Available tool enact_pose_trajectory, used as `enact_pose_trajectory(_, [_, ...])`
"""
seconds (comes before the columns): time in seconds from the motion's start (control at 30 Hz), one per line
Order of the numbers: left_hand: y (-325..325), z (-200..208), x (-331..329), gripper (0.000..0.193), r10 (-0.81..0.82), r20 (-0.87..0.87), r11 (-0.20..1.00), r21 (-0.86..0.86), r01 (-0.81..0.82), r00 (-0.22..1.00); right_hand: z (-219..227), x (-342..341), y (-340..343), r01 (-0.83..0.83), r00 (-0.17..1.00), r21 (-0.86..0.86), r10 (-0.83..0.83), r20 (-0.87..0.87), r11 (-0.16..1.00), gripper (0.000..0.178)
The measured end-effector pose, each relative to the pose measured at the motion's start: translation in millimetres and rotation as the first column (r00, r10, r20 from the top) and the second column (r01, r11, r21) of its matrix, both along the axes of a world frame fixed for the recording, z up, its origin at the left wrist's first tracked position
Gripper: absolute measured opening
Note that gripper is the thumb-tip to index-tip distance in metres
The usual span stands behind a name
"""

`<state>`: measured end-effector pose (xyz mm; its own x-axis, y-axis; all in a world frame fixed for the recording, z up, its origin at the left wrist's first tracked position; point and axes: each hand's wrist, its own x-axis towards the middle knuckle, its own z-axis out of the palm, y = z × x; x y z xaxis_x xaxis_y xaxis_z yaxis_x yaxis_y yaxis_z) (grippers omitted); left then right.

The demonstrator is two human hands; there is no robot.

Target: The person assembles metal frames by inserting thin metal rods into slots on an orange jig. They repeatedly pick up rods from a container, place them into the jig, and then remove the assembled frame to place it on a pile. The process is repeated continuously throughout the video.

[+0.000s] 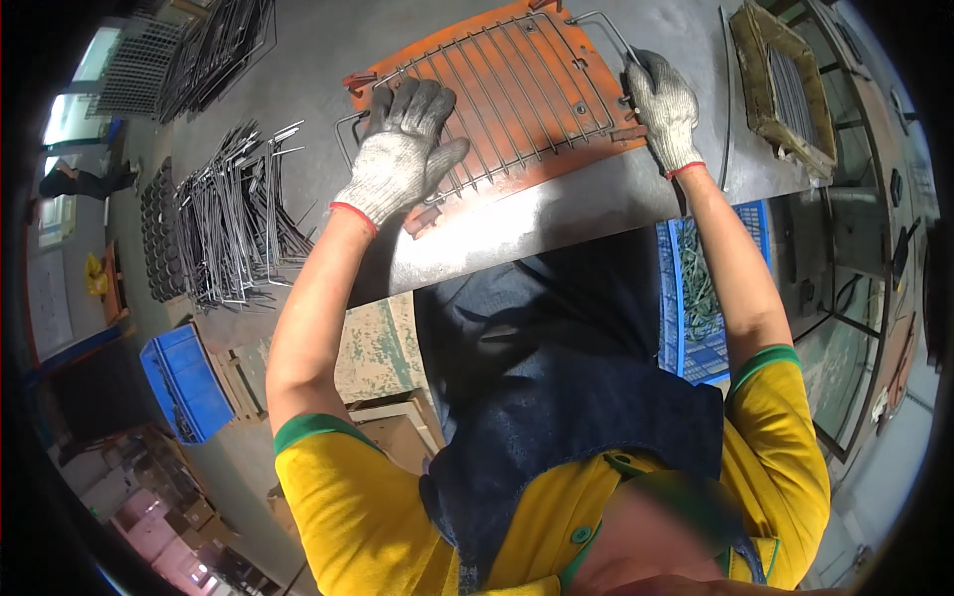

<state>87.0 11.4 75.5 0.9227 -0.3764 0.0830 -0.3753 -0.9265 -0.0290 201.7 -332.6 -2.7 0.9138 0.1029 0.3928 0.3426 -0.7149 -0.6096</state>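
Note:
An orange jig plate (545, 62) lies on the metal table, and a wire grid (490, 96) of parallel rods rests on it. My left hand (399, 151), in a white knit glove with grey fingertips, lies over the grid's left end with its fingers outstretched. Beside it a bent wire handle (344, 136) sticks out to the left. At the plate's right edge my gloved right hand (664, 111) is closed around another bent wire handle (608, 27); its fingertips are partly hidden. Small clamps (628, 133) stand along the plate's edges.
Left on the table lie a heap of bent wires (238, 219) and several dark wire grids (214, 50). A worn tray (752, 84) of rods stands at the right. Blue crates (189, 382) sit below table height. A person (87, 182) is far left.

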Motion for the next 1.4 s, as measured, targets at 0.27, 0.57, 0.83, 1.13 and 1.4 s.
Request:
enact_pose_trajectory(0.27, [27.2, -15.8, -7.2, 0.063, 0.009, 0.020, 0.999, 0.042, -0.010, 1.000, -8.2, 4.1, -3.3, -0.022, 1.000, 0.039, 0.023, -0.020, 0.999, 0.040])
enact_pose_trajectory(0.57, [8.6, 5.6, 24.7, 0.074, 0.084, 0.261, 0.989, 0.098, -0.112, 0.962, 0.6, -2.2, 3.4, 0.044, 0.994, 0.082, -0.035, -0.103, 0.996, 0.042])
enact_pose_trajectory(0.83, [27.1, -10.0, 102.4, 0.058, 0.528, -0.124, 0.839, -0.075, -0.539, 0.840, 8.1, -7.9, 5.6, 0.058, 0.988, 0.078, -0.046, -0.150, 0.995, 0.039])
enact_pose_trajectory(1.13, [13.0, 33.8, 106.8, 0.033, 0.452, -0.444, -0.027, -0.874, -0.486, 0.774, 56.6, -10.0, 6.0, 0.012, 0.999, 0.140, -0.017, 0.033, 0.990, 0.039])
enact_pose_trajectory(1.4, [-124.4, 59.6, 38.7, 0.033, 0.193, -0.480, 0.136, -0.851, -0.507, 0.856, 67.0, -56.3, 69.5, -0.383, 0.862, 0.427, 0.483, -0.154, 0.819, 0.033])
